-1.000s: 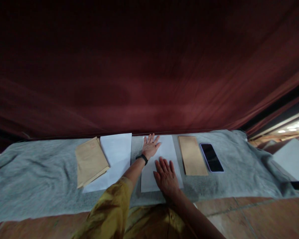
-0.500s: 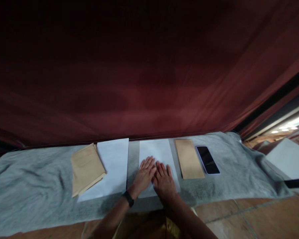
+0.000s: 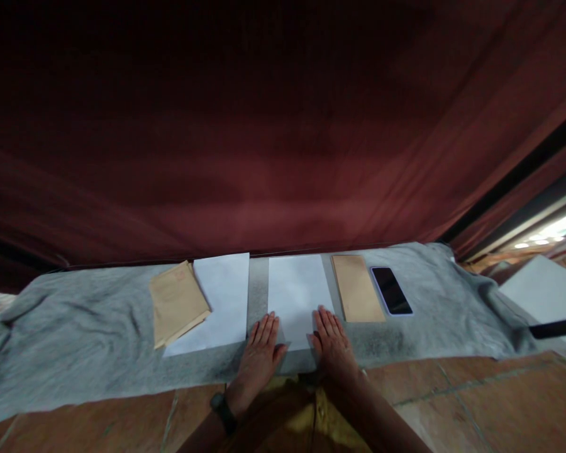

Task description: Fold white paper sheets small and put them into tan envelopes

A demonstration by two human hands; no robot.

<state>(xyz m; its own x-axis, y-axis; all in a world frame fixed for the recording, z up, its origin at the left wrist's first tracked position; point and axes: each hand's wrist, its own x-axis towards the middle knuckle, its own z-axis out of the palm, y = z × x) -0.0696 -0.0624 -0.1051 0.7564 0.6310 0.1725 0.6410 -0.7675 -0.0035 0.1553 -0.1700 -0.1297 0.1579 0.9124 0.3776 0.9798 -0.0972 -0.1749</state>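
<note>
A white sheet of paper lies flat on the grey cloth in front of me. My left hand rests at its lower left corner, fingers stretched out and pointing away from me. At the lower right corner lies my right hand, flat with its fingers extended. Both hands hold nothing; each covers part of the sheet's near edge. To the left is a larger-looking white paper stack, partly covered by several tilted brown envelopes. A neat pile of brown envelopes lies just right of my right hand.
A smartphone with a pale purple edge lies right of the brown pile. The grey cloth is wrinkled at the left. A dark red curtain-like wall rises behind it. Tiled floor shows in front.
My hands have moved apart from the middle of the sheet toward its two near corners. The view has shifted slightly; the papers, envelopes and phone keep their arrangement.
</note>
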